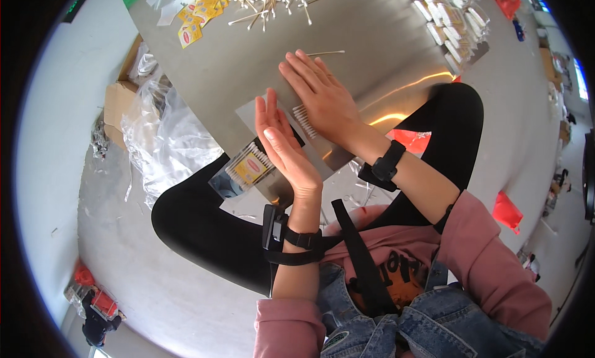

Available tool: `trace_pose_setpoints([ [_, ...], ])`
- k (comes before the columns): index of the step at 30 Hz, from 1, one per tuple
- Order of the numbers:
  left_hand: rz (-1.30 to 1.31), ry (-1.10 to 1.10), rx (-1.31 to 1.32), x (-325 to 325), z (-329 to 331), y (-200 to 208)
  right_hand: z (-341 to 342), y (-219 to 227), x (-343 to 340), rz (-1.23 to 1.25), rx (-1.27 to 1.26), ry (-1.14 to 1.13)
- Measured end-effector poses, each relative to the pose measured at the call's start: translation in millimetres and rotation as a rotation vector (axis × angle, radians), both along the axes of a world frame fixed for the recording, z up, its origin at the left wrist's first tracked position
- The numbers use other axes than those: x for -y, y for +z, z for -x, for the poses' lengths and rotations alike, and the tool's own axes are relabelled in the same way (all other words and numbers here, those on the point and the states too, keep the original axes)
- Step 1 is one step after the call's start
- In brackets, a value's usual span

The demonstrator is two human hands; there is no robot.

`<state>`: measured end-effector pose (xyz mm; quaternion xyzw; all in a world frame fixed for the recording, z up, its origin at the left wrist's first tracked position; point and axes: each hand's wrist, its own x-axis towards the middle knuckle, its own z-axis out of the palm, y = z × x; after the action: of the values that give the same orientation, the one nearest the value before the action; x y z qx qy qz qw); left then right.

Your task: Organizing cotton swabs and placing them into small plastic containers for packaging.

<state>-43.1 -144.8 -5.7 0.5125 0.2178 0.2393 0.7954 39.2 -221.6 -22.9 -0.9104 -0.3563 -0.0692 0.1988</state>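
Observation:
My right hand point(331, 113) lies palm down over the metal table, its fingers stretched out and close together. A row of cotton swabs point(304, 121) shows along its left edge, partly hidden beneath the palm. My left hand point(290, 158) is held on edge with its fingers extended, facing the right hand across that row. To its left, a clear pack of cotton swabs point(251, 166) with a yellow card sits near the table's edge; the left hand covers its near side. A single cotton swab point(328, 52) rests just past my right fingertips.
A loose heap of cotton swabs point(266, 2) and several yellow cards point(201, 14) lie on the table's far side. Filled clear packs point(452, 23) are stacked at the far right corner. Clear plastic bags point(167, 129) and a cardboard box point(118, 107) stand left of the table point(372, 54).

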Motion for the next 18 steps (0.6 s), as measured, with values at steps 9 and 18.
trace_pose_setpoints([
  [9, -0.384, -0.197, -0.225, 10, 53, 39, -1, -5, -1, -0.045, 0.019, 0.044],
  [18, -0.19, -0.218, -0.151, 33, 66, 41, -1, -7, -4, -0.015, 0.092, 0.042],
])
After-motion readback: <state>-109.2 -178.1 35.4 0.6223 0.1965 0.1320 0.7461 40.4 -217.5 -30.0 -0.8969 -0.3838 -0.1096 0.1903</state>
